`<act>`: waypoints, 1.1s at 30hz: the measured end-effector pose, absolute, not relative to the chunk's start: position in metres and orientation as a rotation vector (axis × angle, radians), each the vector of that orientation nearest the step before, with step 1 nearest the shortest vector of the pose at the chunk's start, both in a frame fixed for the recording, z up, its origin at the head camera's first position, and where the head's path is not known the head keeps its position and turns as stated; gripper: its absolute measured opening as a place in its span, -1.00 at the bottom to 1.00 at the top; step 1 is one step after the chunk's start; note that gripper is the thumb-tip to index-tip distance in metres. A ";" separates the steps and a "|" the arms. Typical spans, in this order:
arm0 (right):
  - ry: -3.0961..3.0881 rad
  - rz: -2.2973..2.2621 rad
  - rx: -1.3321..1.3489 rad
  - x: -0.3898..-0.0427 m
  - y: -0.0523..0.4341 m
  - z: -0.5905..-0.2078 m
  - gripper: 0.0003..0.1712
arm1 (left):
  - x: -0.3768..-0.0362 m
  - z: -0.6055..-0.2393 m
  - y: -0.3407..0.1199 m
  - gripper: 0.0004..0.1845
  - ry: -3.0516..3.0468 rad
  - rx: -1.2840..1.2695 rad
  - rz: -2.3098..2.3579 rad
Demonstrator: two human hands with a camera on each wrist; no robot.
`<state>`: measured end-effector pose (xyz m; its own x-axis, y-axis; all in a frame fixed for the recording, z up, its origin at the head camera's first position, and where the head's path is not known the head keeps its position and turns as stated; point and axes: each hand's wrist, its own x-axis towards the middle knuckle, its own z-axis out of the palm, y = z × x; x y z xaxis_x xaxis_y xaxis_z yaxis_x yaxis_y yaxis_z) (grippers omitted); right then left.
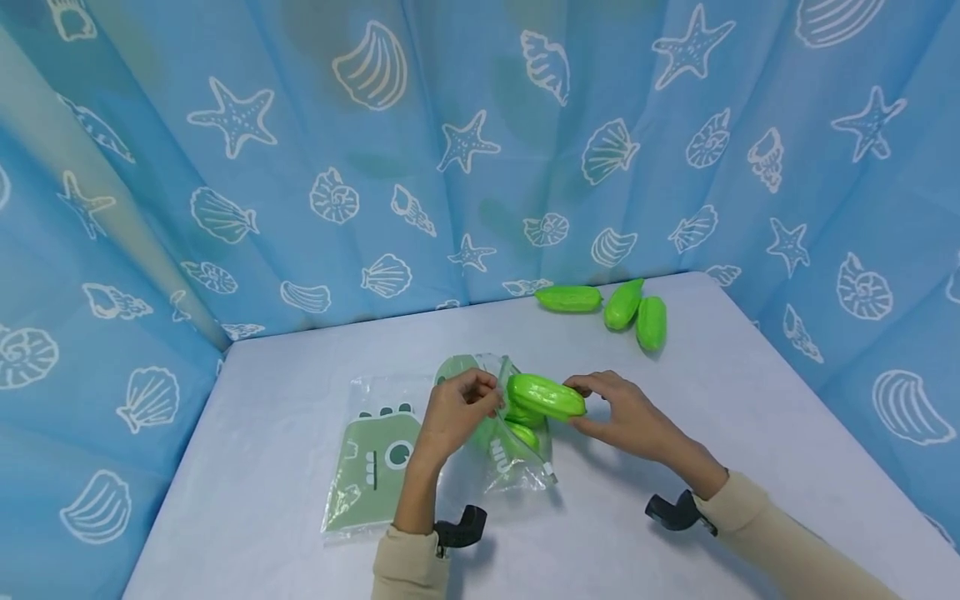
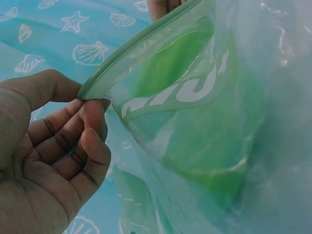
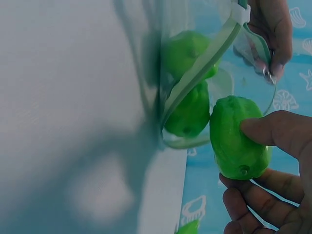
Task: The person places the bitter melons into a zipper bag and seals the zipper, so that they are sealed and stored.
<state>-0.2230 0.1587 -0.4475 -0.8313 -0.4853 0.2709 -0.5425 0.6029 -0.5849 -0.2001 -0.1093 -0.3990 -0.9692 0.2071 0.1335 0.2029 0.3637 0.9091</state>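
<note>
My left hand (image 1: pixel 465 408) pinches the upper edge of a clear zip bag (image 1: pixel 517 479) printed with a green design, and the bag's mouth gapes toward the right. Inside it lie green cucumber-like vegetables (image 3: pixel 188 109), two of them visible in the right wrist view. Between thumb and fingers, my right hand (image 1: pixel 626 417) grips another shiny green cucumber-like vegetable (image 1: pixel 546 397). That one's far end overlaps the bag's opening in the head view. A white slider (image 3: pixel 240 13) sits on the bag's green zip strip (image 2: pixel 141 44).
A second zip bag (image 1: pixel 375 475) with a green monster face lies flat on the white table (image 1: pixel 255 433), left of the first. At the back right rest three more green vegetables (image 1: pixel 567 298). A blue shell-print curtain (image 1: pixel 465 208) borders the table behind and at both sides.
</note>
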 end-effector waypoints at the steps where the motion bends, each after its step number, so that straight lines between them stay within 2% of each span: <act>1: -2.727 1.052 0.892 -0.224 0.156 -0.446 -0.46 | -0.203 -0.403 -0.110 -0.85 2.593 0.388 1.728; 7: -2.694 1.017 0.964 -0.232 0.144 -0.445 -0.46 | -0.216 -0.420 -0.112 -0.87 2.609 0.400 1.742; 16: -2.691 1.058 0.961 -0.234 0.133 -0.449 -0.44 | -0.216 -0.419 -0.110 -0.94 2.649 0.417 1.730; 33: -2.712 1.074 0.995 -0.236 0.109 -0.454 -0.42 | -0.214 -0.428 -0.112 -0.93 2.647 0.403 1.741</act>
<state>-0.2362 0.1087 -0.4544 -0.7901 -0.5468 0.2772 -0.5883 0.5493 -0.5934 -0.2143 -0.1124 -0.4283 -0.9668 0.1804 0.1809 0.2375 0.3745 0.8963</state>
